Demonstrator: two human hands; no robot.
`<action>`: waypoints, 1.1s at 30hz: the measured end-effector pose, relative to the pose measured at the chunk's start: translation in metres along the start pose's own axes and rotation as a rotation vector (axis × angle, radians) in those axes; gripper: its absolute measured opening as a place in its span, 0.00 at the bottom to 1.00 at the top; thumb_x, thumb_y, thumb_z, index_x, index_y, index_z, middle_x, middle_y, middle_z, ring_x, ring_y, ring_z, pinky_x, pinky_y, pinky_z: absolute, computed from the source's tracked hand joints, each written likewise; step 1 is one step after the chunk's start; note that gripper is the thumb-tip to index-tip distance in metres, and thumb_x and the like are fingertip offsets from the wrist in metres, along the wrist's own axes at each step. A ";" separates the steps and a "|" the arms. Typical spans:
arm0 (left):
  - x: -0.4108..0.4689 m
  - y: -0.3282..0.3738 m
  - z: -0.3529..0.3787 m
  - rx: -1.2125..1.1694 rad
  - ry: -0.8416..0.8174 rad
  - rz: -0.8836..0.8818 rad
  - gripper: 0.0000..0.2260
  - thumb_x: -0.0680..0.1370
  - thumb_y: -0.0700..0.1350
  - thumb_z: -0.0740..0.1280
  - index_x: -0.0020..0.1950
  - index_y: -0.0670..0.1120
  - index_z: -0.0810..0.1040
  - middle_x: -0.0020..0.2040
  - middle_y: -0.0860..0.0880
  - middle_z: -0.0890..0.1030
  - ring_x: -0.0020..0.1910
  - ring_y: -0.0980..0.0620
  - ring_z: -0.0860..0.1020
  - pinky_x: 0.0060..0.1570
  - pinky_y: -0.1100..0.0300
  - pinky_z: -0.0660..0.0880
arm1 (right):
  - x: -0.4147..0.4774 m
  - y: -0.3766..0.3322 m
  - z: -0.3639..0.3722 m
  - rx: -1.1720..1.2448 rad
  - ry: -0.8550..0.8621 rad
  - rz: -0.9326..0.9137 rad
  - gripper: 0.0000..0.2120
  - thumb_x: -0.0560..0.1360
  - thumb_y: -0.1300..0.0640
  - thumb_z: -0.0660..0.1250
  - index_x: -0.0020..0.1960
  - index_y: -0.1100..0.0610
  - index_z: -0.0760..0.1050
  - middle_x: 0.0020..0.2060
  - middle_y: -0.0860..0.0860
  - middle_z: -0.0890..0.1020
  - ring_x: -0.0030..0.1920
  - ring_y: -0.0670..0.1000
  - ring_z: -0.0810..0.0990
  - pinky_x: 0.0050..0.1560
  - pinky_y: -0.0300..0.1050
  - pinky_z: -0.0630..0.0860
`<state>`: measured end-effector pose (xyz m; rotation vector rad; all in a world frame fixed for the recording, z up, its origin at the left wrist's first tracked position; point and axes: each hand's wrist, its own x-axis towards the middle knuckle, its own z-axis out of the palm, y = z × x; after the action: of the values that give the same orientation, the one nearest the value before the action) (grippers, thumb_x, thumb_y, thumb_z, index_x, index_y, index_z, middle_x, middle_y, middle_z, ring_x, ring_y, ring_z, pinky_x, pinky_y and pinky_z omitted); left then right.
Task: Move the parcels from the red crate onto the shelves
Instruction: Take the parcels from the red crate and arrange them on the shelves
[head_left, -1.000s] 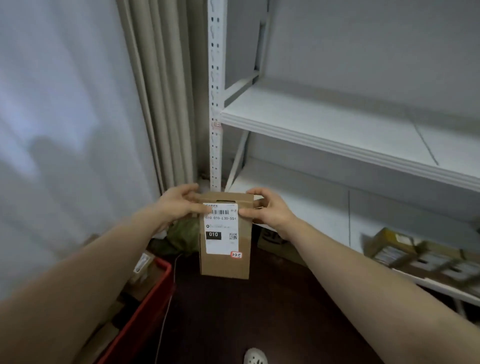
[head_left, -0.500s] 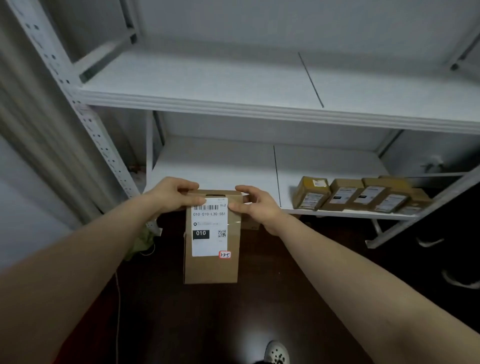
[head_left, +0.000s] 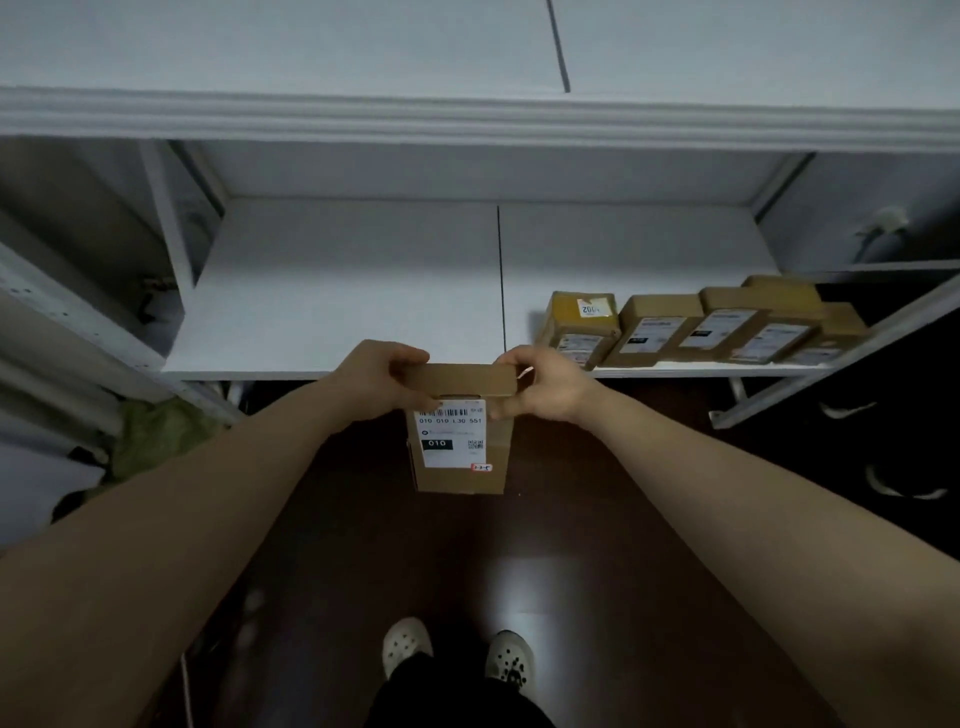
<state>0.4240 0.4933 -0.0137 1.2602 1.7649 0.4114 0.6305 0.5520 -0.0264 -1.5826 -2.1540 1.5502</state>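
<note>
I hold a brown cardboard parcel (head_left: 460, 473) upright in front of me, its white label with a barcode and "010" facing me. My left hand (head_left: 379, 376) grips its top left corner and my right hand (head_left: 548, 384) grips its top right corner. The parcel hangs just before the front edge of the low white shelf (head_left: 332, 291). A row of several labelled brown parcels (head_left: 660, 327) stands on the right part of that shelf. The red crate is out of view.
A higher white shelf (head_left: 467, 111) spans the top of the view. Grey shelf uprights (head_left: 72, 332) stand at the left, with a green cloth (head_left: 150, 431) on the dark floor beside them. My two feet in white shoes (head_left: 457, 654) are below the parcel.
The view has swung right, away from the red crate and curtain, then down to face the low shelf. The parcel, still held by both hands, has come closer to the shelf's front edge.
</note>
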 end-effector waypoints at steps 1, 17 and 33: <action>0.014 0.002 0.004 0.016 0.004 0.015 0.31 0.66 0.39 0.78 0.68 0.43 0.73 0.65 0.47 0.74 0.60 0.52 0.71 0.59 0.60 0.68 | 0.009 0.005 -0.004 -0.049 0.011 -0.003 0.22 0.67 0.61 0.77 0.58 0.56 0.75 0.51 0.50 0.78 0.50 0.48 0.76 0.42 0.35 0.72; 0.209 0.009 0.038 0.274 0.153 0.258 0.30 0.71 0.39 0.74 0.71 0.44 0.69 0.68 0.44 0.72 0.64 0.48 0.72 0.62 0.60 0.65 | 0.154 0.055 -0.066 -0.863 0.295 -0.054 0.25 0.72 0.49 0.69 0.67 0.52 0.69 0.59 0.53 0.76 0.63 0.55 0.69 0.69 0.49 0.59; 0.260 -0.011 0.084 0.309 0.209 0.193 0.29 0.74 0.43 0.71 0.73 0.46 0.65 0.69 0.44 0.71 0.66 0.46 0.71 0.66 0.53 0.66 | 0.210 0.096 -0.071 -1.028 0.275 -0.044 0.22 0.73 0.52 0.68 0.66 0.53 0.71 0.60 0.53 0.75 0.67 0.56 0.67 0.74 0.56 0.44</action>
<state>0.4661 0.6985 -0.1896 1.6651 1.9424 0.4014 0.6357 0.7521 -0.1613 -1.7288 -2.9219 0.0792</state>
